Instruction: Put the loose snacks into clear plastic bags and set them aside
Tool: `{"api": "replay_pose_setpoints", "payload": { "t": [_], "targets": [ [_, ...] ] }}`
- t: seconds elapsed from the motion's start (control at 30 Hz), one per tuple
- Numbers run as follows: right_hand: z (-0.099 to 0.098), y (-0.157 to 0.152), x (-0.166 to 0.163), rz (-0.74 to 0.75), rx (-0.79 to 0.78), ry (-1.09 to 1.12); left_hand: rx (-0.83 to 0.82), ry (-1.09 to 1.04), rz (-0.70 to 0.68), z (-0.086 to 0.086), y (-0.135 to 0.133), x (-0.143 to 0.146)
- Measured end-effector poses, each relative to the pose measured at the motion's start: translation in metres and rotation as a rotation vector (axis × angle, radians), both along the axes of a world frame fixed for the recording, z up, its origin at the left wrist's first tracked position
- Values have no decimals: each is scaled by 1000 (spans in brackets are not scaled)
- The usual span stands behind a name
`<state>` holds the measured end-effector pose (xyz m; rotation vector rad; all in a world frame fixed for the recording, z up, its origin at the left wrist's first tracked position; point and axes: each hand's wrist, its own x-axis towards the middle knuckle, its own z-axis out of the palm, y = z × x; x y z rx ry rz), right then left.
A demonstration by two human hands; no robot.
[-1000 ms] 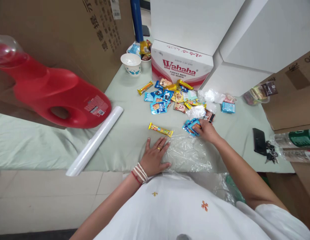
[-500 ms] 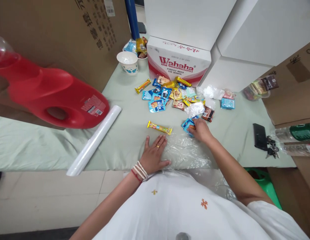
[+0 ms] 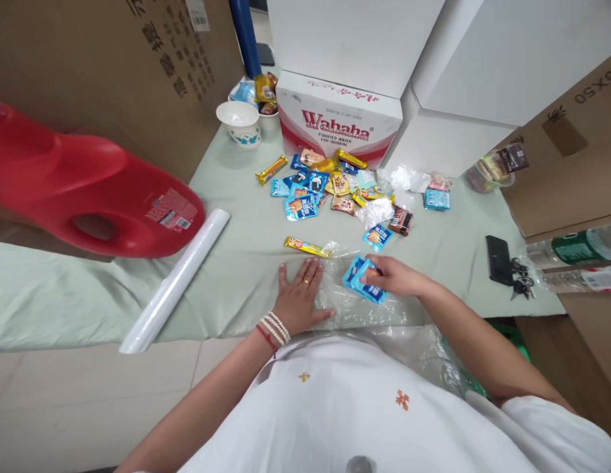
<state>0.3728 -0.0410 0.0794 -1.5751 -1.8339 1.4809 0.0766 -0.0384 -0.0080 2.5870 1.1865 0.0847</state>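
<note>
Table (image 3: 251,236): pale green cloth, with a Wahaha box (image 3: 335,128) at the rear.
Left hand (image 3: 300,295): released; palm down, fingers spread, at the left edge of the clear film (image 3: 342,312).
Right hand (image 3: 397,274): grasping blue packets (image 3: 361,279) between thumb and fingers.
Held packets: at least two, overlapping, above the film; contact with it cannot be determined.
Single packet (image 3: 377,237): blue, on the cloth beyond the right hand.
Yellow stick (image 3: 305,246): on the cloth, just beyond the left hand.
Snack pile (image 3: 341,184): in front of the Wahaha box.
Left side: red jug (image 3: 103,190) beside white roll (image 3: 175,282).
Right side: keys (image 3: 522,281) near bottles (image 3: 576,251).
</note>
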Motion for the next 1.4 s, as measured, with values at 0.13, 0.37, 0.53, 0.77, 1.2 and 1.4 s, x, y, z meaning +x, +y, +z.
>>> {"api": "replay_pose_setpoints", "payload": {
  "t": [0.13, 0.37, 0.53, 0.77, 1.2, 1.4],
  "targets": [
    [-36, 4, 31, -347, -85, -28, -28, 8, -40, -1, -1, -9],
    [10, 16, 35, -312, 217, -122, -30, 0, -14, -2, 8, -4],
    [11, 3, -39, 340, 175, -308, -55, -9, -71, -3, 9, -9],
    [-20, 13, -49, 484, 301, -485, 10, -45, -77, 5, 3, -27],
    [-17, 0, -35, 418, 330, -559, 90, -94, -141, 2, -1, -54],
    [0, -66, -1, 144, 521, -370, 127, -226, -408, 14, -13, -72]
  ]
}}
